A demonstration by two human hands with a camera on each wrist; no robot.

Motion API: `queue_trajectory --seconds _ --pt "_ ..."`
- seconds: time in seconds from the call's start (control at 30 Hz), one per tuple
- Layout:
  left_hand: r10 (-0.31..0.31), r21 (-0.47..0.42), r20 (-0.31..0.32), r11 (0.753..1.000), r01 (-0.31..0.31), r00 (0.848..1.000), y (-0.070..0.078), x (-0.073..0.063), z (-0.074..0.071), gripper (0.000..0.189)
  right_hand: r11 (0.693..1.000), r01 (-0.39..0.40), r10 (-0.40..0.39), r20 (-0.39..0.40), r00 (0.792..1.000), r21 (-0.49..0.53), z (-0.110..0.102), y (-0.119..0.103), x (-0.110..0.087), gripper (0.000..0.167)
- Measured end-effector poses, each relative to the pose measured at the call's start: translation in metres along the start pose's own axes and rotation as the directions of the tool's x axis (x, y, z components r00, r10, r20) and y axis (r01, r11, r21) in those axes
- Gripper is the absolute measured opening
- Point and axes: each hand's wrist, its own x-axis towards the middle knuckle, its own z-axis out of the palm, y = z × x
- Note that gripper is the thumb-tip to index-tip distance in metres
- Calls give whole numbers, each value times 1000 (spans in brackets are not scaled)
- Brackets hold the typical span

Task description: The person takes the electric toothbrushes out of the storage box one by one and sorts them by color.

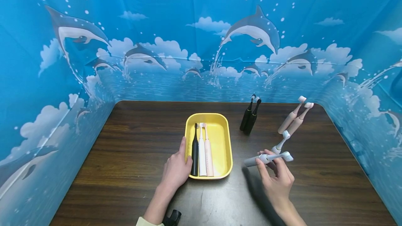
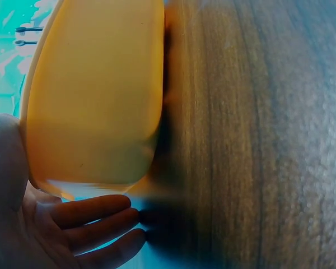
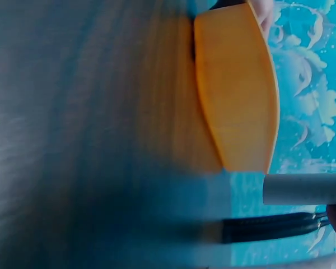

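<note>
A yellow tray [image 1: 221,149] holds a black electric toothbrush [image 1: 195,152], a white one [image 1: 202,152] and a pink one [image 1: 208,156], side by side along its left part. My left hand [image 1: 177,168] grips the tray's left rim, thumb over the edge and index finger along the outside; its other fingers [image 2: 101,224] stretch out by the tray's wall. Above the table right of the tray, my right hand [image 1: 277,179] pinches a grey electric toothbrush [image 1: 254,161] held sideways, brush head to the right. A second grey toothbrush [image 1: 277,147] stands just behind that hand, partly hidden.
Two black toothbrushes [image 1: 250,118] stand close together beyond the tray's right side. Farther right stand two pale pink ones [image 1: 293,119]. A blue dolphin-print curtain [image 1: 194,62] encloses the dark wooden table [image 1: 132,142] at the back and sides.
</note>
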Motion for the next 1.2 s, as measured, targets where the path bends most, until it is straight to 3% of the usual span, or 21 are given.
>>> queue_trajectory --seconds 0.23,0.57,0.8,1.2 --pt "16 10 -8 1000 -16 1000 0 0 1 71 988 -6 -4 -64 998 -155 -20 8 -14 46" --pt "6 16 0 1000 -6 1000 1 0 0 70 961 -82 41 -158 987 -266 -42 22 -15 37" --pt "2 17 0 1000 -2 1000 0 0 1 71 945 -130 99 -115 988 -299 -51 36 -18 29" --pt "-5 16 1 1000 5 1000 0 0 1 71 923 -218 220 -32 975 -318 -55 49 -21 41"
